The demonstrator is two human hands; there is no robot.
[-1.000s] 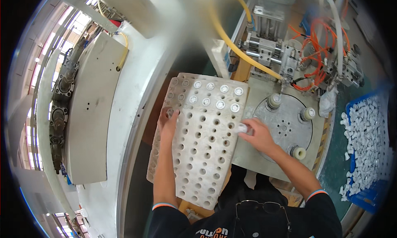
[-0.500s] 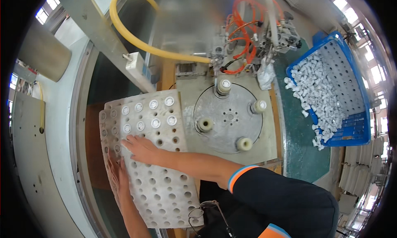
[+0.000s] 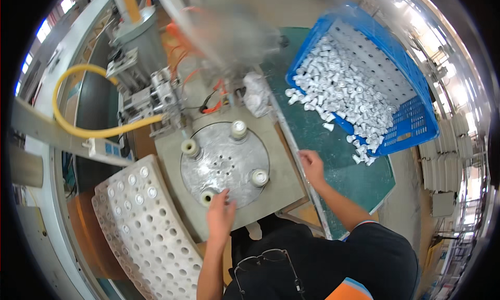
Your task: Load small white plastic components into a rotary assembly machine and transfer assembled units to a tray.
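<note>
My left hand (image 3: 221,215) reaches over the near rim of a round metal turntable (image 3: 225,167), fingers apart and nothing visible in them. Right beside its fingertips stands a pale, hollow cup-shaped holder (image 3: 208,197). Another hollow holder (image 3: 190,147) is at the turntable's far left. Two more, the far holder (image 3: 238,129) and the right-hand holder (image 3: 260,177), each have a white round piece on top. Over the left edge of the green table, my right hand (image 3: 311,167) has its fingers curled together; whatever may be in them is hidden.
A blue crate (image 3: 411,128) lies tipped on the green table (image 3: 359,196), small white plastic pieces (image 3: 349,91) spilling out. At left is a white board with holes (image 3: 151,232), several filled by round pieces. Metal machinery (image 3: 156,99) with a yellow hose (image 3: 107,132) stands behind the turntable.
Both hands have left the holed board: the left moved to the turntable, the right to the green table. My view has swung right, bringing the crate closer to the middle.
</note>
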